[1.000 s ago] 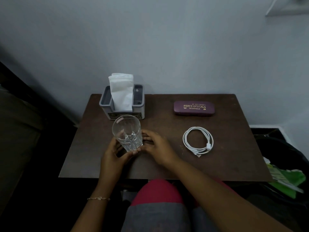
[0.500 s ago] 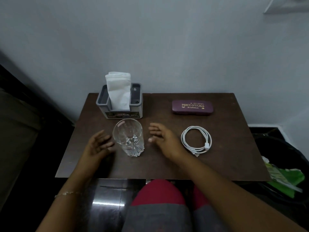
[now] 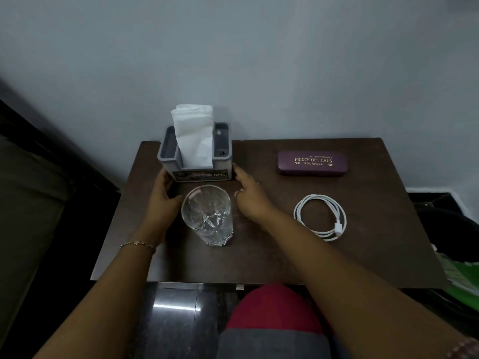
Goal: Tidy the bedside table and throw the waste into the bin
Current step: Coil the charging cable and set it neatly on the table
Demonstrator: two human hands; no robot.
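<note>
A grey tissue holder [image 3: 198,174] with a white tissue [image 3: 193,136] standing up in it sits at the back left of the dark brown bedside table [image 3: 285,257]. My left hand [image 3: 163,200] rests against the holder's left side, fingers spread. My right hand [image 3: 251,198] reaches its fingertips to the holder's lower right corner. Neither hand has lifted it. An empty cut-glass tumbler [image 3: 207,216] stands upright between my two wrists, free of both hands.
A purple spectacle case [image 3: 312,163] lies at the back right. A coiled white charging cable [image 3: 321,216] lies in front of it. A dark bin [image 3: 451,237] holding green and white waste [image 3: 464,283] stands to the table's right. A dark bed edge runs along the left.
Both hands let go of the glass, which now stands on the table, and moved back past it to either side of the tissue holder.
</note>
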